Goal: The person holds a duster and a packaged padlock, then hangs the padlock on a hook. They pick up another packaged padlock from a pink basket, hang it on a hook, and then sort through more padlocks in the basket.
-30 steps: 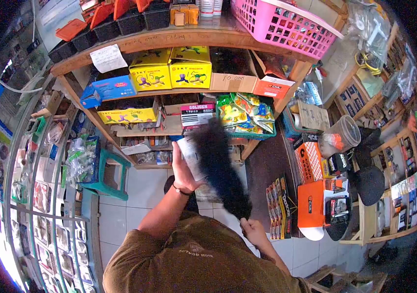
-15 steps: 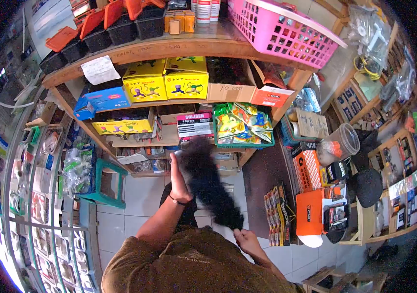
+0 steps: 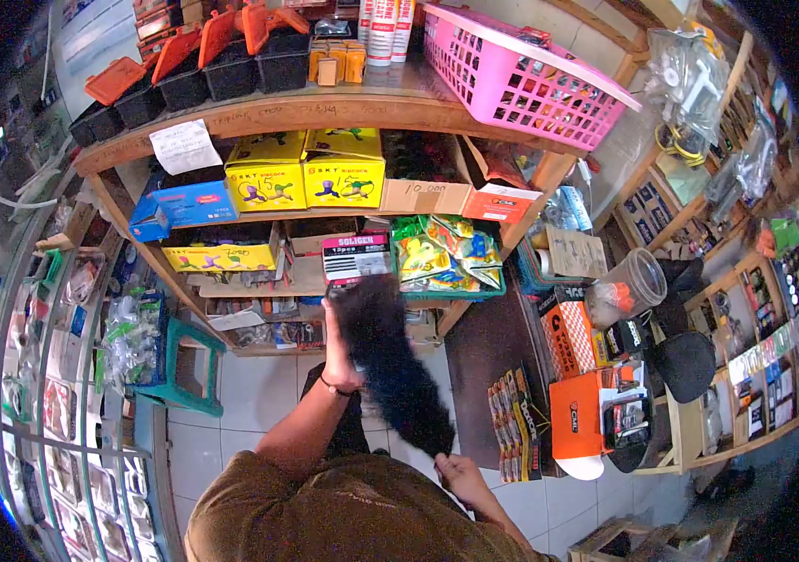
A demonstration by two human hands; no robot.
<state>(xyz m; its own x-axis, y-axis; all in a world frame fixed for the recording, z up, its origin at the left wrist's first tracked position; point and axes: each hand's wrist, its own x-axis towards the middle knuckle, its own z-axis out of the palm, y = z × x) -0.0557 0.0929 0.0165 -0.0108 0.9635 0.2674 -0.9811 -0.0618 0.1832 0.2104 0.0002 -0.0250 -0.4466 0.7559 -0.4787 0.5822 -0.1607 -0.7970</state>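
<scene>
A long black fluffy feather duster (image 3: 388,367) runs slantwise in front of the person, its bushy head up by the lower shelf of the wooden shelving unit (image 3: 324,98). The right hand (image 3: 460,476) grips its handle low, fingers closed round it, so the plume reaches out. The left hand (image 3: 336,335) is raised just behind the plume; what its fingers do I cannot tell, as the duster covers them. Yellow cardboard boxes (image 3: 306,170) sit above; a pink plastic basket (image 3: 521,75) tops the unit.
</scene>
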